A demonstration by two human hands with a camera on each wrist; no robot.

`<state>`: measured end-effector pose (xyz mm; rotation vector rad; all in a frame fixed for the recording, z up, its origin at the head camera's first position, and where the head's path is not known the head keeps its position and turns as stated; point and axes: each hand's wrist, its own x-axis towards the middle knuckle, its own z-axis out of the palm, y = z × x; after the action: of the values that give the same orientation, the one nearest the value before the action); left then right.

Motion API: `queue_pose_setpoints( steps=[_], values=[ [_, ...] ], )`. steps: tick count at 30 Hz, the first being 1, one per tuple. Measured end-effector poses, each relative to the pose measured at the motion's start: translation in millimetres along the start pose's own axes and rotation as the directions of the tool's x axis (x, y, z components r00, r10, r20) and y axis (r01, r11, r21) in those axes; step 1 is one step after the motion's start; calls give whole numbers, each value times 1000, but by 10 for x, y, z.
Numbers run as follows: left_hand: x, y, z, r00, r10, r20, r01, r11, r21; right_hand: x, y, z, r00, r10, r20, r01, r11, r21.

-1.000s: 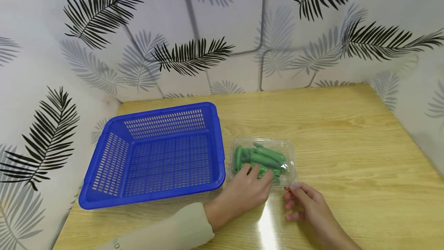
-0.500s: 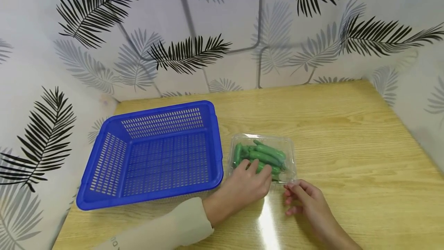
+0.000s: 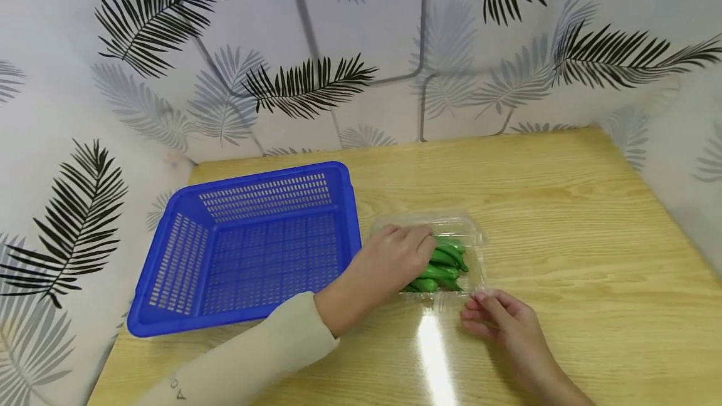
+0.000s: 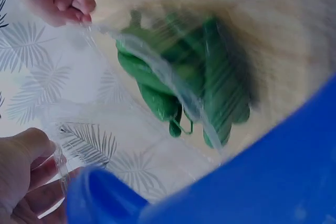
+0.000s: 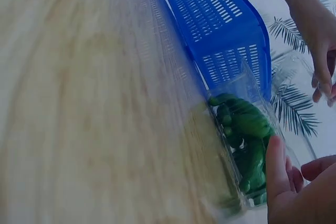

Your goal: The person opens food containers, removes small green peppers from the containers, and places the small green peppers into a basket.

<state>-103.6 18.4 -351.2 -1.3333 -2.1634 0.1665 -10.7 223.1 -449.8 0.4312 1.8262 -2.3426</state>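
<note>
A clear plastic clamshell box stands on the table, with several long green vegetables lying in it. My left hand grips the edge of its clear lid, raised off the box, as the left wrist view shows at the lower left. In the head view this hand covers the box's left side and some of the vegetables. With thumb and fingers, my right hand pinches the front right corner of the box. The right wrist view shows the vegetables beside the right hand's fingers.
A blue perforated plastic basket sits just left of the box, and the left forearm passes in front of its near right corner. The wooden table meets leaf-patterned walls at the back and sides.
My left hand has moved up and back from the box's front, lifting the lid, and the vegetables at the front now show uncovered. The right hand stays at the same corner.
</note>
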Motion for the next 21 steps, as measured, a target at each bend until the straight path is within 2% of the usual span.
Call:
queue_pose_setpoints(
  steps=[6, 10, 13, 16, 21],
  values=[
    [24, 14, 1, 999, 7, 36, -6, 999, -33, 29, -38, 22, 1000, 27, -16, -23, 986, 167],
    [74, -12, -24, 998, 0, 66, 2, 1000, -27, 31, -59, 5, 1000, 22, 6, -22, 951, 308],
    [107, -56, -59, 996, -17, 86, 21, 999, -44, 29, -65, 3, 1000, 27, 15, -31, 925, 378],
    [134, -119, -94, 994, -48, 98, 59, 992, -109, 19, -68, 0, 999, 33, 14, -36, 917, 398],
    [183, -223, -139, 986, -125, 111, 147, 963, -224, -24, -60, -22, 999, 34, 13, -36, 928, 371]
  ],
)
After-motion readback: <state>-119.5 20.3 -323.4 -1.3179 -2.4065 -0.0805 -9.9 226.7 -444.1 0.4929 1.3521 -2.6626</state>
